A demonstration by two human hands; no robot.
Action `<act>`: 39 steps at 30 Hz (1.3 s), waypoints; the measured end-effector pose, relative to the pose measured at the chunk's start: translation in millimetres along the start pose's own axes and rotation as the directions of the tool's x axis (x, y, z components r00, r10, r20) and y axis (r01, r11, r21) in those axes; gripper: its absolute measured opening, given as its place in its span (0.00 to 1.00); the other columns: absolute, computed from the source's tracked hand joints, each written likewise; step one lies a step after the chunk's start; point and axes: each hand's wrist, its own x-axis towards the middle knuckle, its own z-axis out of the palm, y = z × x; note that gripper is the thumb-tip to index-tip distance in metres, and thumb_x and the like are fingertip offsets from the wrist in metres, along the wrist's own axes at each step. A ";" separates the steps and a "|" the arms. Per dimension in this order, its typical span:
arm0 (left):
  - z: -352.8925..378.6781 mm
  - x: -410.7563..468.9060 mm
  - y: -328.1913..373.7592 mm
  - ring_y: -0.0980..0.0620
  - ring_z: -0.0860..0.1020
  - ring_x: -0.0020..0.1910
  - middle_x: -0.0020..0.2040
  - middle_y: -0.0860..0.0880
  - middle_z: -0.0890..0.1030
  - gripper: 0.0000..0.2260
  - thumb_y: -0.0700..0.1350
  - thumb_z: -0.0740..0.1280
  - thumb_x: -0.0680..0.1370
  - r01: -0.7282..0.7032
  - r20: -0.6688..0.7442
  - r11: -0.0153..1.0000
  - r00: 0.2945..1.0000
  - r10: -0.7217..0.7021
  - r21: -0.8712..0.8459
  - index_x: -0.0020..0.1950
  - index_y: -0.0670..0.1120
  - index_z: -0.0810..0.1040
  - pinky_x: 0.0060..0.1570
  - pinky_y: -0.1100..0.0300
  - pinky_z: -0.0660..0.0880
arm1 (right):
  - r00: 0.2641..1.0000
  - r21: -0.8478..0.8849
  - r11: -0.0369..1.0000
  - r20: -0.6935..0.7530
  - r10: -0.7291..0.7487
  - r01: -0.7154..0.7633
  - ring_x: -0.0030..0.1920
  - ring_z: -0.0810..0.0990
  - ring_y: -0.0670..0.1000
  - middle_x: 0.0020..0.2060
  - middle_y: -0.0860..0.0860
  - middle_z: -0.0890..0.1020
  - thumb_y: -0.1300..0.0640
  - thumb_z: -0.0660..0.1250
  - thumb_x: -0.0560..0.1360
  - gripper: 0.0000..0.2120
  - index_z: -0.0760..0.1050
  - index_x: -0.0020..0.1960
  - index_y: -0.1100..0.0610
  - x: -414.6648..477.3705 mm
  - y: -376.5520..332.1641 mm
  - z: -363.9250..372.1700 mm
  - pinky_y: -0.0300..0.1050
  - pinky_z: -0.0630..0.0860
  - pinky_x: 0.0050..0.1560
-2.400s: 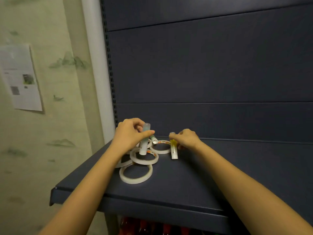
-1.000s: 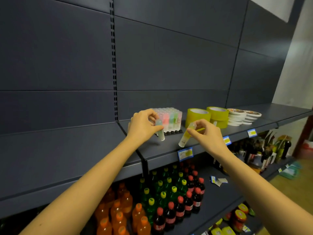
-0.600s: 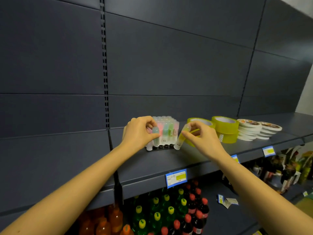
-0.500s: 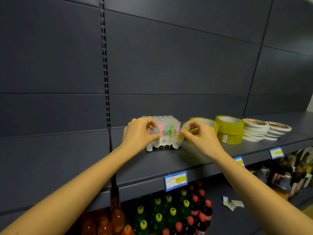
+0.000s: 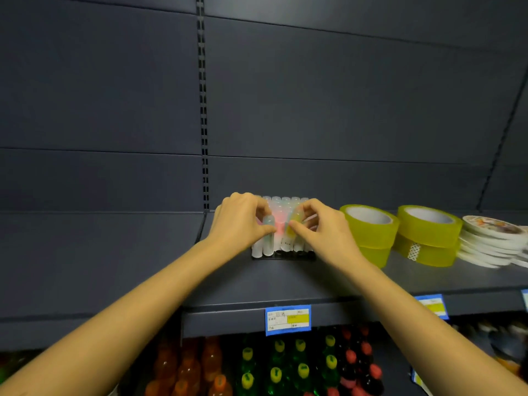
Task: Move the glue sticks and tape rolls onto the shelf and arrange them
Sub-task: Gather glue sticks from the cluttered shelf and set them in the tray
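Observation:
A block of upright glue sticks (image 5: 281,207) with pale coloured caps stands in a black tray (image 5: 285,256) on the dark shelf (image 5: 285,284). My left hand (image 5: 238,221) pinches a bluish-capped glue stick (image 5: 268,238) upright in the block's front row. My right hand (image 5: 323,228) pinches a yellow-capped glue stick (image 5: 292,227) at the front row, beside a pink one. Its lower part is hidden among the others. Two stacks of yellow tape rolls (image 5: 370,231) stand to the right.
A second yellow tape stack (image 5: 427,234) and piles of flat white tape rolls (image 5: 491,241) lie further right on the shelf. Price tags (image 5: 288,320) hang on the shelf edge. Bottles of drinks (image 5: 285,364) fill the shelf below.
Both hands carried their glue sticks from the left shelf with loose tape rolls to this block. Over the last half second both sticks went from tilted to set in the front row.

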 end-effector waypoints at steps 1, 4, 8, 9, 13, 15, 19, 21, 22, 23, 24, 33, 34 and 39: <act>0.4 -0.3 2.5 0.51 0.79 0.47 0.45 0.52 0.84 0.12 0.55 0.72 0.70 0.005 -0.002 1.000 1.000 -0.005 0.024 0.47 0.49 0.82 0.43 0.60 0.72 | 1.000 0.007 1.000 0.009 -0.008 0.008 0.34 0.75 0.41 0.38 0.45 0.77 0.56 0.70 0.72 0.08 0.75 0.50 0.55 1.9 1.1 -0.2 0.47 0.77 0.45; 3.9 -2.0 7.7 0.51 0.72 0.53 0.51 0.52 0.79 0.14 0.57 0.66 0.74 -0.087 -0.001 0.955 0.996 0.091 0.284 0.54 0.51 0.81 0.44 0.61 0.63 | 0.999 0.035 0.999 0.038 -0.039 0.037 0.34 0.75 0.41 0.39 0.44 0.76 0.55 0.70 0.73 0.10 0.74 0.53 0.54 5.9 5.3 0.0 0.46 0.77 0.45; 13.2 -5.2 2.8 0.49 0.66 0.56 0.57 0.49 0.70 0.17 0.56 0.53 0.80 -0.177 0.057 0.832 0.983 0.173 0.525 0.61 0.50 0.75 0.46 0.59 0.56 | 0.993 0.041 0.996 0.081 -0.087 0.084 0.36 0.77 0.45 0.35 0.42 0.74 0.54 0.69 0.74 0.12 0.70 0.55 0.52 9.4 8.0 4.3 0.47 0.78 0.46; 16.1 -7.2 1.6 0.49 0.66 0.57 0.59 0.49 0.69 0.17 0.55 0.51 0.81 -0.170 0.059 0.828 0.985 0.164 0.534 0.63 0.50 0.73 0.48 0.58 0.57 | 0.992 0.043 0.995 0.086 -0.094 0.091 0.37 0.78 0.46 0.35 0.42 0.74 0.54 0.68 0.74 0.12 0.69 0.54 0.51 10.0 8.3 5.8 0.48 0.78 0.47; 23.2 -15.8 0.8 0.48 0.65 0.64 0.68 0.48 0.66 0.18 0.52 0.49 0.82 -0.132 0.038 0.842 0.991 0.131 0.523 0.69 0.50 0.66 0.57 0.56 0.61 | 0.986 -0.025 0.993 0.122 -0.111 0.115 0.45 0.80 0.51 0.44 0.47 0.79 0.51 0.67 0.74 0.10 0.70 0.53 0.51 9.5 9.9 12.2 0.49 0.77 0.49; 21.8 -17.9 0.2 0.48 0.62 0.69 0.74 0.47 0.61 0.20 0.53 0.49 0.82 -0.115 0.059 0.867 0.993 0.099 0.485 0.73 0.51 0.62 0.61 0.56 0.61 | 0.982 -0.194 0.967 0.123 -0.141 0.163 0.51 0.78 0.54 0.49 0.47 0.79 0.48 0.65 0.76 0.10 0.71 0.54 0.50 10.7 8.8 13.8 0.46 0.75 0.47; 9.8 -29.6 -1.4 0.51 0.60 0.71 0.76 0.49 0.55 0.25 0.54 0.52 0.81 -0.061 0.062 0.905 0.997 0.039 0.420 0.77 0.51 0.53 0.65 0.58 0.61 | 0.968 -0.438 0.863 0.127 -0.218 0.252 0.54 0.74 0.53 0.52 0.49 0.75 0.48 0.59 0.78 0.12 0.77 0.55 0.50 23.3 -1.3 5.8 0.45 0.67 0.40; -1.6 -37.7 -5.8 0.52 0.63 0.69 0.74 0.50 0.62 0.25 0.53 0.54 0.81 0.008 0.007 0.910 1.000 -0.012 0.414 0.77 0.50 0.53 0.63 0.59 0.63 | 0.961 -0.500 0.821 0.173 -0.217 0.276 0.52 0.76 0.53 0.50 0.50 0.77 0.50 0.58 0.78 0.12 0.79 0.53 0.51 32.4 -9.5 0.4 0.44 0.64 0.39; -8.5 -41.9 -9.3 0.52 0.64 0.68 0.72 0.51 0.64 0.25 0.52 0.55 0.81 0.042 -0.011 0.906 0.999 -0.042 0.421 0.76 0.50 0.54 0.62 0.59 0.63 | 0.953 -0.545 0.782 0.196 -0.233 0.303 0.51 0.76 0.53 0.50 0.50 0.77 0.51 0.58 0.77 0.13 0.79 0.52 0.52 36.2 -14.1 -0.5 0.44 0.63 0.41; -15.7 -46.9 -13.8 0.51 0.65 0.68 0.71 0.51 0.66 0.24 0.52 0.55 0.81 0.072 -0.019 0.896 0.997 -0.070 0.439 0.76 0.50 0.56 0.62 0.59 0.64 | 0.943 -0.582 0.742 0.211 -0.257 0.333 0.52 0.76 0.54 0.50 0.51 0.78 0.51 0.58 0.77 0.12 0.79 0.52 0.54 38.5 -19.2 0.3 0.44 0.62 0.42; -23.1 -52.7 -18.8 0.51 0.66 0.67 0.70 0.51 0.67 0.23 0.52 0.55 0.81 0.098 -0.024 0.882 0.995 -0.098 0.461 0.75 0.50 0.59 0.61 0.58 0.64 | 0.934 -0.599 0.717 0.215 -0.285 0.356 0.52 0.76 0.54 0.51 0.51 0.77 0.51 0.58 0.77 0.12 0.78 0.52 0.55 39.5 -24.4 2.4 0.45 0.61 0.44; -87.9 -121.0 -72.5 0.51 0.71 0.63 0.65 0.51 0.73 0.18 0.53 0.57 0.80 0.356 -0.142 0.750 0.931 -0.336 0.558 0.68 0.49 0.69 0.58 0.57 0.68 | 0.792 -0.122 0.796 0.268 -0.549 0.593 0.55 0.75 0.49 0.55 0.45 0.77 0.48 0.59 0.77 0.12 0.72 0.59 0.49 8.5 -104.4 70.2 0.42 0.67 0.43; -95.2 -129.1 -79.6 0.51 0.71 0.63 0.65 0.51 0.73 0.18 0.53 0.57 0.80 0.373 -0.149 0.738 0.924 -0.353 0.562 0.68 0.49 0.70 0.58 0.57 0.68 | 0.770 -0.080 0.792 0.313 -0.556 0.605 0.56 0.75 0.49 0.55 0.45 0.76 0.47 0.59 0.77 0.13 0.71 0.60 0.49 5.2 -115.0 79.8 0.42 0.68 0.43; -138.3 -170.4 -121.6 0.52 0.72 0.61 0.62 0.51 0.75 0.17 0.53 0.58 0.79 0.464 -0.204 0.679 0.879 -0.430 0.568 0.66 0.50 0.72 0.58 0.57 0.69 | 0.682 0.024 0.761 0.428 -0.593 0.648 0.58 0.75 0.49 0.58 0.45 0.76 0.48 0.60 0.78 0.14 0.70 0.62 0.49 -3.7 -168.6 128.0 0.45 0.72 0.49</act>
